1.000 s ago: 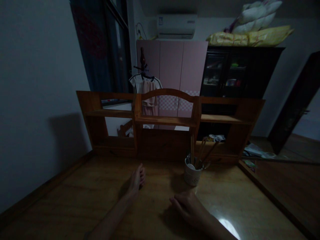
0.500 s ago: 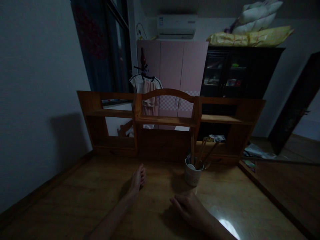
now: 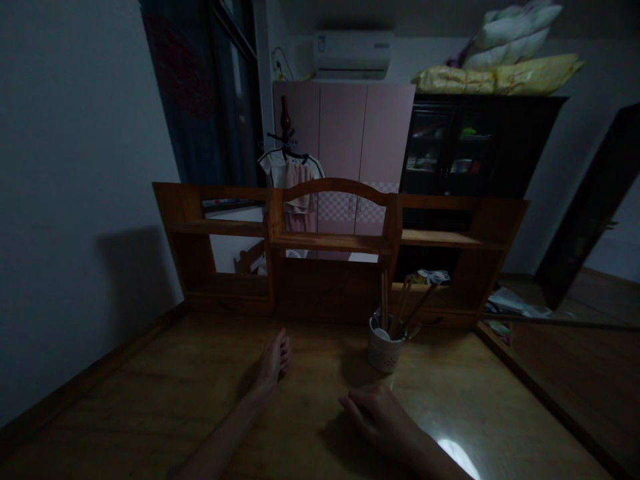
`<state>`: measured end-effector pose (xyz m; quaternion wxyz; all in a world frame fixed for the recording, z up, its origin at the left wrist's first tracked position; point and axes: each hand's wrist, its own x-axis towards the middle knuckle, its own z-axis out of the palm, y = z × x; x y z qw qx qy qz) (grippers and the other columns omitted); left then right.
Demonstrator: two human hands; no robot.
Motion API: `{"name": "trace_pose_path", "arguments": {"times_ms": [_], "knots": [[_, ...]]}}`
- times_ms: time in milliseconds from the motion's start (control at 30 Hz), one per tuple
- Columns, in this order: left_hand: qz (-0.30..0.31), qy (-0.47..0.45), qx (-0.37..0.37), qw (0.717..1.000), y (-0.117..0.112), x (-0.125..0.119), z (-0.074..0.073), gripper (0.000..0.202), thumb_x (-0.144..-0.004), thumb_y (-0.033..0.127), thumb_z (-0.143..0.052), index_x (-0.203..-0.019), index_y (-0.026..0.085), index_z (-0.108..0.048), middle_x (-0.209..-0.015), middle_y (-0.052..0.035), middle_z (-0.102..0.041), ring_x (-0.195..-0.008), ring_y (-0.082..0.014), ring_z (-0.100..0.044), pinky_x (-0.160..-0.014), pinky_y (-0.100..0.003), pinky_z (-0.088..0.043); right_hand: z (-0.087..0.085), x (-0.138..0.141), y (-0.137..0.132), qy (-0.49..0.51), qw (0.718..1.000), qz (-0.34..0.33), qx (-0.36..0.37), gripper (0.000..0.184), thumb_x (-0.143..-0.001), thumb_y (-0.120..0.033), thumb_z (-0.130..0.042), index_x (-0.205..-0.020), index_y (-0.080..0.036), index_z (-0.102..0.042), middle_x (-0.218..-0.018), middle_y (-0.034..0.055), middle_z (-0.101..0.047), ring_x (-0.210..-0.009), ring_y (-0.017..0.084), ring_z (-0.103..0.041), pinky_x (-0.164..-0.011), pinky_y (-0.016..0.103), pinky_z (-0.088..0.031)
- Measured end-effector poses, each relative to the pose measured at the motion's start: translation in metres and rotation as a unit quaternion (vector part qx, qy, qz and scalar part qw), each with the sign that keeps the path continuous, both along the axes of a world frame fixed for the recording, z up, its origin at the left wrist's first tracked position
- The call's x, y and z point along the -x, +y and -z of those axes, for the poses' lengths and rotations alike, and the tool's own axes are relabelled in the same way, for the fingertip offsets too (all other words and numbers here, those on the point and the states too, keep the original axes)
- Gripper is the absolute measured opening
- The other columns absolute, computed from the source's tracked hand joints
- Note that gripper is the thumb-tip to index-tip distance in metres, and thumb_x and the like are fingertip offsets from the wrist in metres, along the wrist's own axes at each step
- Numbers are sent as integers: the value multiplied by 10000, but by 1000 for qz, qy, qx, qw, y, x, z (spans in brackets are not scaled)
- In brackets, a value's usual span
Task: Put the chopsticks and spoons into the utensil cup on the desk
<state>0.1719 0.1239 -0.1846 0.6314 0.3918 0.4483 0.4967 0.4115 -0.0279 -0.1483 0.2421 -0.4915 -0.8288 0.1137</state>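
Observation:
My left hand [image 3: 274, 359] rests on its side on the wooden desk [image 3: 200, 373], fingers curled into a loose fist with nothing showing in it. To the right, my right hand [image 3: 377, 417] lies closed on the same surface, its fingers folded under; no object shows in it. Just beyond the right hand stands a white cup [image 3: 384, 355], upright and apart from it. Several chopsticks [image 3: 400, 307] or similar thin sticks and some spoons lean in the cup.
A wooden shelf unit [image 3: 330, 243] runs along the desk's back edge. At left is a white wall [image 3: 75, 233]; a raised strip [image 3: 540, 393] edges the desk at right. Behind stand a pink wardrobe [image 3: 340, 127], hanging clothes [image 3: 295, 173] and a dark cabinet [image 3: 500, 147].

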Motion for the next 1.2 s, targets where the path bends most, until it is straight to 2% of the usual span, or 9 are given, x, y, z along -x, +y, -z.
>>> {"name": "trace_pose_path", "arguments": {"times_ms": [700, 933, 1067, 1133, 1200], "knots": [[0, 7, -6, 1000, -1, -1, -3, 466, -755, 592, -473, -535, 252, -241, -385, 117, -216, -284, -53, -173, -342, -213, -112, -2, 1, -2, 17, 1000, -7, 10, 430, -1005, -336, -349, -686, -164, -581, -609, 9, -569, -506, 87, -426, -514, 241, -261], [-3, -2, -13, 1000, -1, -1, -1, 458, -738, 570, -514, -541, 248, -255, -390, 118, -228, -294, -53, -180, -340, -206, -123, 2, 0, -1, 3, 1000, -11, -18, 399, -993, -313, -384, -669, -171, -566, -590, 6, -565, -496, 86, -415, -510, 246, -251], [-3, -3, -12, 1000, 1, 0, 2, 462, -741, 571, -514, -548, 249, -245, -389, 119, -221, -291, -54, -175, -344, -206, -110, 4, -3, 4, 20, 995, 18, -91, 323, -960, -248, -424, -664, -183, -536, -596, 7, -560, -513, 97, -451, -513, 247, -263], [1, -4, -9, 1000, 2, 1, 3, 463, -746, 578, -508, -549, 248, -249, -390, 119, -222, -289, -53, -180, -345, -205, -109, -1, -9, 5, 39, 984, 36, -173, 291, -930, -189, -429, -646, -194, -495, -573, 2, -527, -506, 106, -443, -512, 254, -270], [10, -4, -7, 1000, 3, 2, 3, 461, -752, 581, -500, -546, 245, -262, -391, 116, -230, -288, -53, -192, -346, -204, -120, -10, -18, 3, 55, 959, 48, -274, 274, -894, -143, -447, -629, -211, -459, -539, -10, -482, -491, 116, -419, -511, 264, -277]]}}
